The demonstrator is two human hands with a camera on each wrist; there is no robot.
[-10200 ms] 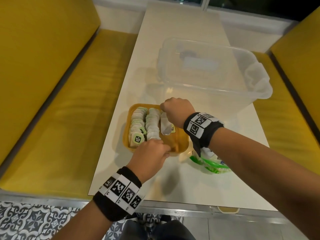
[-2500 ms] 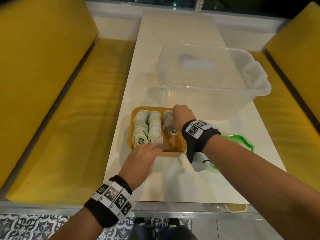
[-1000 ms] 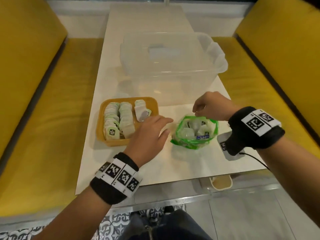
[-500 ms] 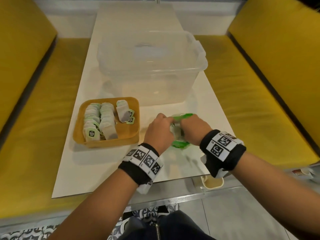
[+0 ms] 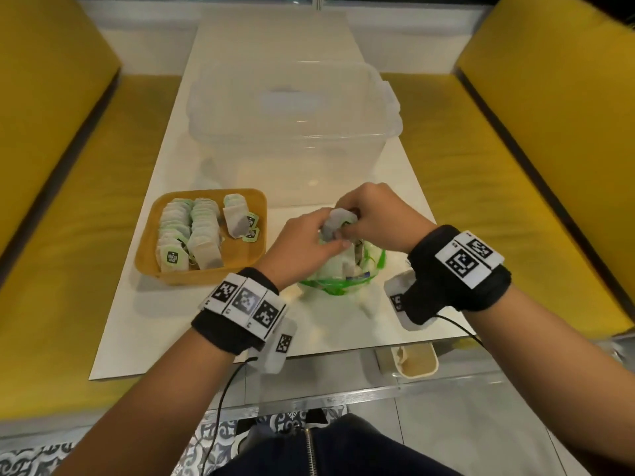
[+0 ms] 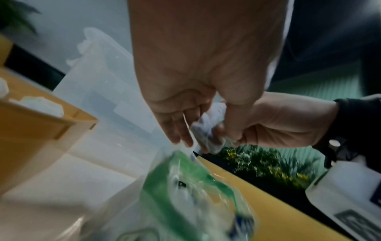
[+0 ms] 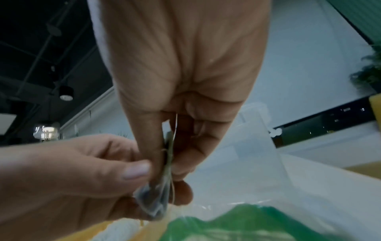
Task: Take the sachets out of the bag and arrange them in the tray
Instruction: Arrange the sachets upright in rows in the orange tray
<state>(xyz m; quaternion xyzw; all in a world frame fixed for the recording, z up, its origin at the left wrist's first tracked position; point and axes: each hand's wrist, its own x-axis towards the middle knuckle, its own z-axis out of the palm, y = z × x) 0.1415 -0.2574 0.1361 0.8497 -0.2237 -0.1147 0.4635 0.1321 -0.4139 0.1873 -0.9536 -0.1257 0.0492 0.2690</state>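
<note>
Benches (image 5: 86, 187): yellow cushioned seats run along both long sides of the table
Table (image 5: 213, 324): white, narrow, carrying the box, the tray and the bag
Box (image 5: 292, 128): large clear plastic tub standing at the far middle of the table, just behind the tray and the hands
Tray (image 5: 202, 269): orange, at the near left of the table; two packed rows of sachets fill its left part and a short third row leans at the far right of it, with bare floor in front of that row
Bag (image 5: 343, 276): clear with green print, mouth up, just right of the tray, below both hands; more sachets show through it
Left hand (image 5: 302, 245): above the bag mouth, fingers curled, thumb and fingertips pinching one side of the sachet
Right hand (image 5: 374, 214): opposite the left, touching it; fingers narrow, pinching the same sachet and, as far as the blurred wrist view shows, its thin string
Sachet (image 5: 335, 223): white, held between the two hands just above the bag opening, clear of the tray
</note>
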